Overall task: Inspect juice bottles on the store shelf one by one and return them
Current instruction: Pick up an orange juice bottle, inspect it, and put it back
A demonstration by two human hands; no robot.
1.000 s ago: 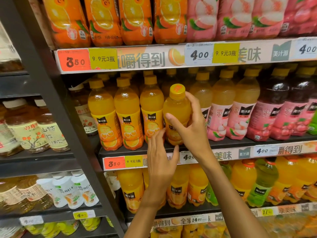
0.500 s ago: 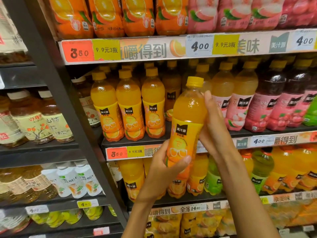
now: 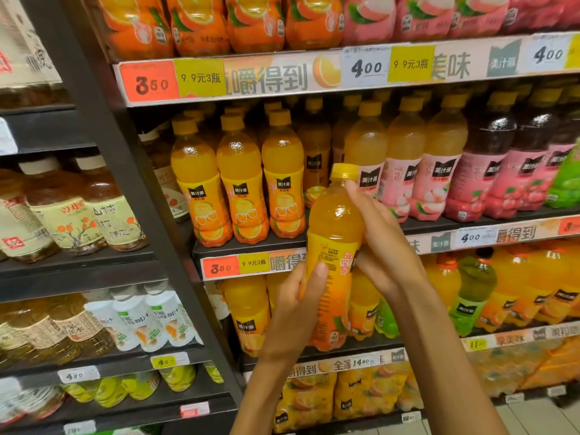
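Note:
An orange juice bottle (image 3: 335, 233) with a yellow cap is held upright in front of the shelves, its back label with small print turned toward me. My left hand (image 3: 298, 306) grips its lower half, thumb across the label. My right hand (image 3: 381, 243) wraps the upper body from the right, fingers reaching up near the cap. Behind it, three matching orange bottles (image 3: 241, 183) stand at the front of the middle shelf (image 3: 251, 244), with a gap to their right where another bottle sits further back.
Peach juice bottles (image 3: 405, 171) and dark red ones (image 3: 521, 171) fill the right of the same shelf. Larger orange bottles crowd the shelves above and below. A black upright (image 3: 125, 171) separates a left rack of tea and juice bottles.
The bottle came off the middle shelf and toward me, then lower. It has been rotated, so the back label now faces me instead of the front. Both hands stayed on it.

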